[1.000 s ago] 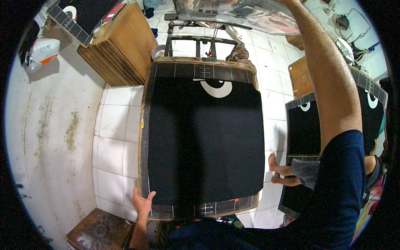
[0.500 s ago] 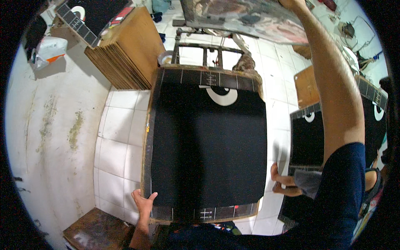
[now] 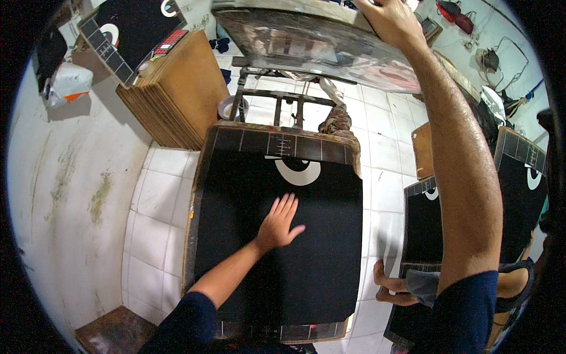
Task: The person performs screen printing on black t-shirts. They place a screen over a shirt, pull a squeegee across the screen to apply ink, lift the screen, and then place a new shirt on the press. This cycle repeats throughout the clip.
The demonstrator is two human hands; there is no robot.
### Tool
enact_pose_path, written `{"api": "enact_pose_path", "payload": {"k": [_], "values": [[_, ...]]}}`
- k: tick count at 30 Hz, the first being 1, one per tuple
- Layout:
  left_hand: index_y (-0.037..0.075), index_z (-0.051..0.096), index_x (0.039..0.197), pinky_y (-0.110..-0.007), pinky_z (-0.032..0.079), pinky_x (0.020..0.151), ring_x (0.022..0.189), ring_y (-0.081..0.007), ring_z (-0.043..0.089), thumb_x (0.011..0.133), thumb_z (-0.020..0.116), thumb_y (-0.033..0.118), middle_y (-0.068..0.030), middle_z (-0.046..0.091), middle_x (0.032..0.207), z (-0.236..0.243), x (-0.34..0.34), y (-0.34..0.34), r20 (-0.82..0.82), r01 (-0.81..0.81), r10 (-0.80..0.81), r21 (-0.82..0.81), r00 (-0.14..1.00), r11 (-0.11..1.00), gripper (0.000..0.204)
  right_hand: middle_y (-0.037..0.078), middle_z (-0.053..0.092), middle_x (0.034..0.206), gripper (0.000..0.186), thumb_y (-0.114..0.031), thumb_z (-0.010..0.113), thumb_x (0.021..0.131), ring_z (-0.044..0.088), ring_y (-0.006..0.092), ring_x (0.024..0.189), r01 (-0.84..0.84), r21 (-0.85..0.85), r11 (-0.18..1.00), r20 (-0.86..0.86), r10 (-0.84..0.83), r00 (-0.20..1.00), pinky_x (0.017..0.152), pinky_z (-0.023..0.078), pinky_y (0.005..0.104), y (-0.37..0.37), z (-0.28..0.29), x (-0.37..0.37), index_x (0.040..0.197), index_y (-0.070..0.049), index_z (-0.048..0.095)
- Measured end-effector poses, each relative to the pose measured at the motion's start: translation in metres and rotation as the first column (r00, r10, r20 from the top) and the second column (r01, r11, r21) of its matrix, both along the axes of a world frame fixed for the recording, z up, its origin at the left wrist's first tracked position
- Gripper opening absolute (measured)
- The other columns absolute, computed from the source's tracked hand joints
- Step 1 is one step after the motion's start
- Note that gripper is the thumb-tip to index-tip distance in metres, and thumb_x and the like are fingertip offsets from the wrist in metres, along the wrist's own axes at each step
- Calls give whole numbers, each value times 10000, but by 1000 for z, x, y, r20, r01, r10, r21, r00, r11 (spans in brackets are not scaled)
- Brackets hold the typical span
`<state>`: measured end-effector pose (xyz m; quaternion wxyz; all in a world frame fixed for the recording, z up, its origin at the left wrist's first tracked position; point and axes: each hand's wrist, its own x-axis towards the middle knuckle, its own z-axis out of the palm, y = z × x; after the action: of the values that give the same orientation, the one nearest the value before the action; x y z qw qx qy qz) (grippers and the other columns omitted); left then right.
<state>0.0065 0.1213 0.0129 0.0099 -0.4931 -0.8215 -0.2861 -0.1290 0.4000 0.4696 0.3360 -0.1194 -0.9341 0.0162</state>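
Note:
A black fabric panel (image 3: 236, 259) with a white curved print (image 3: 298, 174) near its far end lies on a board (image 3: 231, 139) marked with white lines. My left hand (image 3: 280, 224) rests on the fabric just below the print, palm down, fingers outstretched and thumb apart. At the top, my right hand (image 3: 394, 23) is closed over the upper edge of a tilted, paint-stained screen printing frame (image 3: 306, 44). Its fingertips are partly cut off by the picture's edge. The frame stands raised beyond the board's far end.
Brown boards (image 3: 183, 88) stand stacked at the far left. Dark metal supports (image 3: 277, 94) and a small bucket (image 3: 233, 109) are beyond the board. To the right, a person's bare feet (image 3: 383, 283) show beside other boards with black panels (image 3: 424, 230). A white wall (image 3: 71, 236) runs along the left.
My left hand has left the board's near left corner and now lies flat mid-fabric. My right hand still holds the frame. The whole view has tilted upward, showing more of the frame.

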Motion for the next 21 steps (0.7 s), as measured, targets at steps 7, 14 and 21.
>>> {"api": "enact_pose_path", "payload": {"k": [7, 14, 21], "values": [[-75, 373, 1536, -567, 191, 1267, 1543, -415, 275, 996, 564, 560, -260, 304, 1652, -35, -102, 103, -143, -63, 42, -146, 989, 987, 855, 282, 745, 929, 579, -511, 587, 833, 737, 403, 929, 29, -146, 989, 51, -22, 998, 862, 564, 470, -17, 16, 6, 893, 35, 767], [-7, 278, 1608, -552, 153, 1276, 1579, -380, 204, 1063, 421, 571, -246, 253, 1681, 46, -124, 95, -75, -423, 423, 12, 903, 906, 807, 216, 773, 906, 418, -394, 556, 886, 762, 304, 863, -45, -274, 961, 131, 84, 988, 828, 586, 465, -22, 4, 36, 846, -50, 790], [47, 307, 1562, -544, 334, 1178, 1389, -301, 443, 1049, 486, 565, -125, 442, 1520, 193, -21, -9, 628, -719, -508, 695, 589, 25, 751, 138, 551, 771, 278, -302, 764, 837, 576, 345, 763, -172, 70, 983, -245, 184, 952, 659, 458, 478, -73, -191, 134, 763, -86, 605]]}}
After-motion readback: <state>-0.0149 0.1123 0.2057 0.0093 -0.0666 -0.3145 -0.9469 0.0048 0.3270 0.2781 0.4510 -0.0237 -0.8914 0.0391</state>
